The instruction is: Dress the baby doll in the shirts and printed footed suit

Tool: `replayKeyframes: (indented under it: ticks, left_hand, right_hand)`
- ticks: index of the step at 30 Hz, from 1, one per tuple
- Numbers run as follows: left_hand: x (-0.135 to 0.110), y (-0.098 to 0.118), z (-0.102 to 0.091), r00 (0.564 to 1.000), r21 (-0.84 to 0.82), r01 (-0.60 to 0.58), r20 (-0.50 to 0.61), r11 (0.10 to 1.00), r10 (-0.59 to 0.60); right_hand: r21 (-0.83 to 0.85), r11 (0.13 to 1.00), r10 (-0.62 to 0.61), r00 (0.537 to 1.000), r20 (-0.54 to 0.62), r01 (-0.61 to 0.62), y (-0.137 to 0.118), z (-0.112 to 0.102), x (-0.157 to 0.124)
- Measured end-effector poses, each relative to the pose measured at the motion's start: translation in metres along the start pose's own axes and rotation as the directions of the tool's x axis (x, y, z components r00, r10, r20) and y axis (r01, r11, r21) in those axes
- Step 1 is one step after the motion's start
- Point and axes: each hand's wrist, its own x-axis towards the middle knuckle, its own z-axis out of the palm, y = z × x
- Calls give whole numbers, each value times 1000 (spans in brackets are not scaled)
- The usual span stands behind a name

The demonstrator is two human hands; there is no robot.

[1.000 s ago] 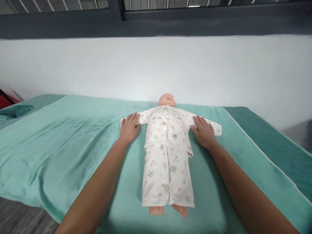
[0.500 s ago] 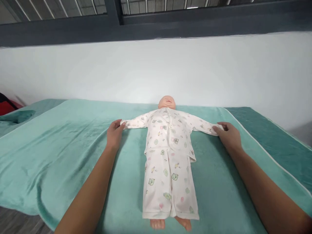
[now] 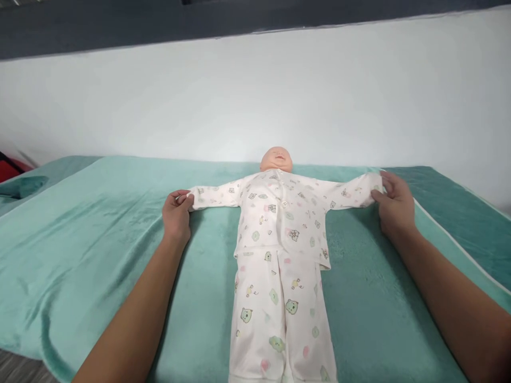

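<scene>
Looking down from the head view, I have a wide surface before me, spread with a soft light green blanket [image 3: 112, 223] that reaches to the foot of a plain white wall [image 3: 199, 101] on the far side. It lies fairly smooth in the middle and ripples into long folds on the left, where its near edge drapes down and a bit of dark floor [image 3: 16, 368] shows. On the right a pale edging [image 3: 451, 242] runs slantwise, and past it lies a darker green cloth [image 3: 467, 207]. At the far left I get a red and black object [image 3: 8, 167], cut off by the edge of view, so I cannot tell what it is. Above the wall, a dark grey frame [image 3: 120, 29] spans the top of my view.

In the middle of the blanket a doll [image 3: 276, 159] lies on its back, head at the far end close to the wall, dressed in a white printed top [image 3: 279, 223] and matching trousers [image 3: 259, 319] that run out of sight at the near edge. Both sleeves are stretched out sideways. My left hand [image 3: 178, 215] pinches the end of the left sleeve [image 3: 217, 196] between thumb and fingers; my right hand [image 3: 397, 205] pinches the end of the right sleeve [image 3: 349, 194], thumb on the near side. I cannot tell whether either cuff is clear of the blanket
</scene>
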Motion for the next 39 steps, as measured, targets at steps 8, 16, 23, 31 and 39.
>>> replayKeyframes:
  ticks: [8, 16, 23, 31, 39]
  left_hand:
    - [3, 1, 1, 999, -44, 20, -35, 999, -22]
    - [8, -12, -3, 995, 84, -10, -95, 996, 18]
    - [14, -19, -6, 996, 218, -3, -87, 976, 22]
    - [17, -16, -8, 999, 412, 12, -48, 911, 9]
    - [9, -9, -9, 994, 673, -83, -1, 735, 114]
  right_hand:
    - [-260, 962, -106, 991, -76, 83, -10, -9, -16]
    - [-755, 631, 176, 981, -81, -176, -29, -8, -26]
    - [-778, 599, 211, 975, -71, -187, -35, -7, -30]
    - [-769, 629, 155, 988, -22, -116, -25, -15, -26]
    - [-814, 580, 24, 1000, -14, -25, -14, -17, -27]
